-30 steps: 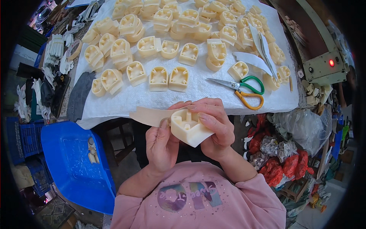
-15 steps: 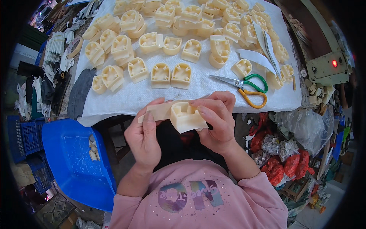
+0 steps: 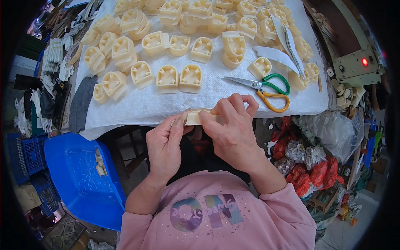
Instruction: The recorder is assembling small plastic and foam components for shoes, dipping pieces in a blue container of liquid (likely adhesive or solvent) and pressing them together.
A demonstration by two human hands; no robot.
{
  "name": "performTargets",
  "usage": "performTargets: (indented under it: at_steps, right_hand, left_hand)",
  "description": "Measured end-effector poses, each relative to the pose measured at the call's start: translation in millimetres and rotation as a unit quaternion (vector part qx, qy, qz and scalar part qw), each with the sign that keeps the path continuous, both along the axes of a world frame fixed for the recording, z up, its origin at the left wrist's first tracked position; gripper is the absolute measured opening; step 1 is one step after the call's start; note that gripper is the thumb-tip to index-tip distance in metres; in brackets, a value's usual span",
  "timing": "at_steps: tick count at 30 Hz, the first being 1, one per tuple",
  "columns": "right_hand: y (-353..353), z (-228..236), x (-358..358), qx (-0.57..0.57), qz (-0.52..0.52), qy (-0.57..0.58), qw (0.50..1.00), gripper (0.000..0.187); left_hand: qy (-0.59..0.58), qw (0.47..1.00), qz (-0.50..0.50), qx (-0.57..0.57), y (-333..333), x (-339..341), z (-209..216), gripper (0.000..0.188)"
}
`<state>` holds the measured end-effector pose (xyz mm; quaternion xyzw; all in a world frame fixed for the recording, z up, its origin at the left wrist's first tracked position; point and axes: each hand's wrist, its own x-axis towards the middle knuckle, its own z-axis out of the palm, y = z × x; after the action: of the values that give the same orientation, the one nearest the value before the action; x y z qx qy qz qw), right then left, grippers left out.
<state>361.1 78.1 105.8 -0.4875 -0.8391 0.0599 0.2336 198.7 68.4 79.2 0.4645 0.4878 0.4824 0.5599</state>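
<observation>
Just in front of the table edge, both my hands hold a cream D-shaped plastic piece (image 3: 193, 118) with a thin cream strip along it. My left hand (image 3: 166, 141) pinches its left end between thumb and fingers. From the right, my right hand (image 3: 233, 131) grips the other end, its thumb pressed on the outer face. My fingers cover much of the piece, so where strip and piece meet is hard to make out. Many similar D-shaped pieces (image 3: 168, 79) with small posts inside lie on the white woven cloth (image 3: 216, 93), some stacked.
Scissors (image 3: 260, 86) with one green and one orange handle lie open on the cloth, right of centre. Behind them are white strips (image 3: 277, 56). A blue tub (image 3: 79, 196) stands at lower left. Red and clear plastic bags (image 3: 318, 175) pile up at right, below a metal control box (image 3: 356, 66).
The piece has turned in my hands, so its hollow side no longer shows. My right hand has rolled over it, thumb now on its face. The view has shifted slightly.
</observation>
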Motion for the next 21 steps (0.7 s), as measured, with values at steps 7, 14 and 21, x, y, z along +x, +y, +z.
performTargets:
  at_steps: [7,14,21]
  right_hand:
    - [-2,-9,2,-0.001,-0.006,-0.013,1.0,0.028]
    - [9,-36,12,0.028,-0.009,0.084,0.996,0.031]
    - [12,-41,21,0.01,0.061,0.212,0.975,0.046]
  left_hand:
    - [0.02,1.0,-0.009,-0.016,-3,8,2,0.033]
    - [0.21,0.97,-0.065,0.106,-4,6,7,0.042]
    - [-0.126,0.977,-0.159,-0.071,13,-10,-14,0.063]
